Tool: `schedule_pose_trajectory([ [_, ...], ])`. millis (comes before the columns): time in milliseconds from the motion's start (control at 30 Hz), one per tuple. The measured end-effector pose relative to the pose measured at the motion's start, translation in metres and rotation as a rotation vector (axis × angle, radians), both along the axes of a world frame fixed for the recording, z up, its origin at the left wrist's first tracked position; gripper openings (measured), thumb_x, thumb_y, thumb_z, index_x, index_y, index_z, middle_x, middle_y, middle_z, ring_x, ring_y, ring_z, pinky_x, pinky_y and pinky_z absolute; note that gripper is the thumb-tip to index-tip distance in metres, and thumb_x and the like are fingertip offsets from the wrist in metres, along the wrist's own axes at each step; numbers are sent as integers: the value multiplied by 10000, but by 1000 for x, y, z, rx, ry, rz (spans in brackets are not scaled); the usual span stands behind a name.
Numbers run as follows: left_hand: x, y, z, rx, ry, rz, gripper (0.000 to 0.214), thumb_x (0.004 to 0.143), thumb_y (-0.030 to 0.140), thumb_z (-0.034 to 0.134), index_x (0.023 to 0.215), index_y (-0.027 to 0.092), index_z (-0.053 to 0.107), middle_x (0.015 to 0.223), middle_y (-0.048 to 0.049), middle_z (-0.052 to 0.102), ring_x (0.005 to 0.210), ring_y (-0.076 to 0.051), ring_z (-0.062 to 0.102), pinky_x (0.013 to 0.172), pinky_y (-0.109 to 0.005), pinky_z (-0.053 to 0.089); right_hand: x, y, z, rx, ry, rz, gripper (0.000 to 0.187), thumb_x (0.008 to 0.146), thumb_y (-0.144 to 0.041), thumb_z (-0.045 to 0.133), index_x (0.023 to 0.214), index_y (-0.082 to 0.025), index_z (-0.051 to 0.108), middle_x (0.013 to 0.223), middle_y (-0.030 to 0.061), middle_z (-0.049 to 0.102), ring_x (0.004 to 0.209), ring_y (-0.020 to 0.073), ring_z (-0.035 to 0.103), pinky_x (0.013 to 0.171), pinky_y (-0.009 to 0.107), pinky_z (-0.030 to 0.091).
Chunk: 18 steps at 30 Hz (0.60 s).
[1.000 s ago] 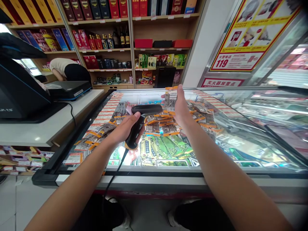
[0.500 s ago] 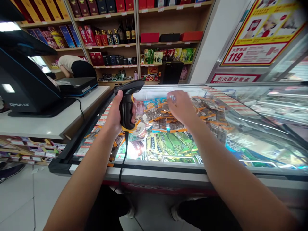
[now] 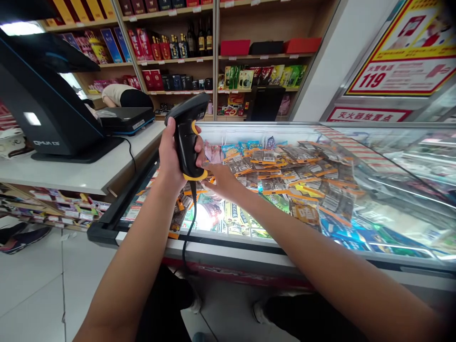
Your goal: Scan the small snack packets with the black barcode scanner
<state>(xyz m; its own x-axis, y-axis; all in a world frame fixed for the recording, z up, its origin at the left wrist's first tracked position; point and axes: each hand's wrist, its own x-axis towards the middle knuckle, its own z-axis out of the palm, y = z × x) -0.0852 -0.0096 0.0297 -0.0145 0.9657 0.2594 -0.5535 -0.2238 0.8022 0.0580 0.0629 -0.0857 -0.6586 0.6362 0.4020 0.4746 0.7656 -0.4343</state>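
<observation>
My left hand (image 3: pixel 173 154) is wrapped round the grip of a black and yellow barcode scanner (image 3: pixel 187 137), held upright above the glass-sided chest freezer (image 3: pixel 228 245). The scanner's cable hangs from its base over the freezer's front edge. My right hand (image 3: pixel 223 181) reaches left, low over the goods beside the scanner's base. Its thumb and fingers are apart, with the fingertips partly hidden; I see nothing held. Around it lie brown packets with orange edges (image 3: pixel 270 183), and a small purple packet (image 3: pixel 270 142) is at the back. Yellow-green packets (image 3: pixel 235 216) lie nearer the front.
On the left counter (image 3: pixel 71 175) stand a dark checkout terminal (image 3: pixel 60 109) and a flat black scale (image 3: pixel 126 118). A person (image 3: pixel 126 95) bends over behind it. Shelves with bottles (image 3: pixel 201 40) and boxes line the back. A fire notice (image 3: pixel 402 52) hangs at right.
My right hand has moved from the back middle of the freezer down and left, close to the scanner. My left hand has raised the scanner slightly. The view has shifted a little.
</observation>
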Motion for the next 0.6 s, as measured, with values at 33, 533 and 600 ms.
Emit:
schedule_pose_trajectory([
  [33,1,0,-1,8,4,0,646,969,770,365,955,186,641,546,27,546,342,-104,506,386,-237,393,1,0,1,-15,15,-12,364,941,-263,718,1292,-209,641,1268,135,693,1211,334,621,1009,495,482],
  [533,9,5,-14,-35,172,-89,622,947,771,437,962,181,635,553,23,575,331,-115,525,371,-244,424,79,25,67,-240,820,-208,245,901,-243,523,656,-230,525,866,43,628,865,198,633,799,372,535],
  [600,13,4,-19,-10,235,-197,609,927,766,490,990,178,638,559,23,583,329,-117,519,364,-243,404,95,33,75,-382,975,-132,260,871,-298,606,662,-225,469,974,33,626,894,175,643,785,343,552],
])
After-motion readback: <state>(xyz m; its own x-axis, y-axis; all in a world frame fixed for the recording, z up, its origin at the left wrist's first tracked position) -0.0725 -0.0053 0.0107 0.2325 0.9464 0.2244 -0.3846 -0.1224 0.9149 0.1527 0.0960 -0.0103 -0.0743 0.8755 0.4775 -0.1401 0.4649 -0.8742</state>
